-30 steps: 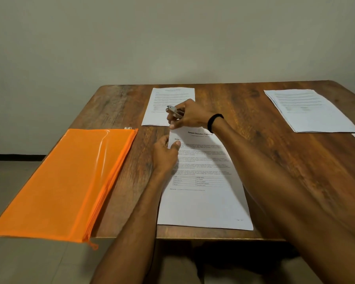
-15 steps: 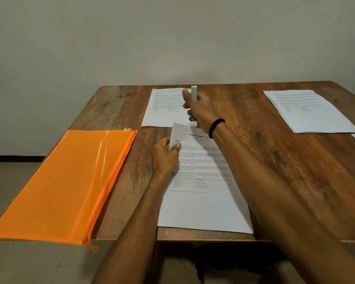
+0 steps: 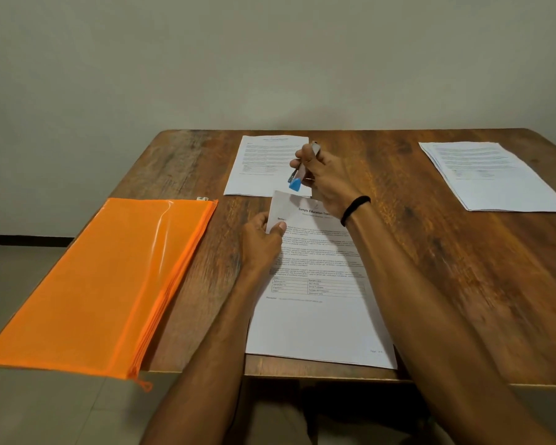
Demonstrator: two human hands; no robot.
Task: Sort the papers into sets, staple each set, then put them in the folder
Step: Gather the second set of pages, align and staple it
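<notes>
**Step in hand (judged):** stapling the front set (image 3: 318, 322). It lies at lower centre of the frame on the surface (image 3: 463, 284), with its near edge at the surface's edge.

**State of the grips**
- Left grip (image 3: 260, 239): thumb and fingers pinch the upper-left corner of the front set, and that corner is lifted slightly.
- Right grip (image 3: 326, 179): fingers are curled round the stapler (image 3: 295, 184). Its blue end points down toward the lifted corner — near it, not touching.

The corner is too small in view to tell whether a staple already sits in it.

**Procedure**
1. Square the sheets before closing the stapler. The left pinch should hold every sheet flush at the corner, not the top sheet alone.
2. Slide the stapler's mouth over the corner, past the paper's edge but short of the printed heading.
3. Hold the left thumb back from the mouth.
4. Press once, firmly — a half press is likely to leave the staple's legs unfolded.

**Other items**
- Folder (image 3: 103, 277): orange, at left of the frame, overhanging the surface's near edge, well apart from the stapler.
- Far set (image 3: 264, 168): upper centre, just beyond the front set.
- Right set (image 3: 488, 178): upper right.
</notes>
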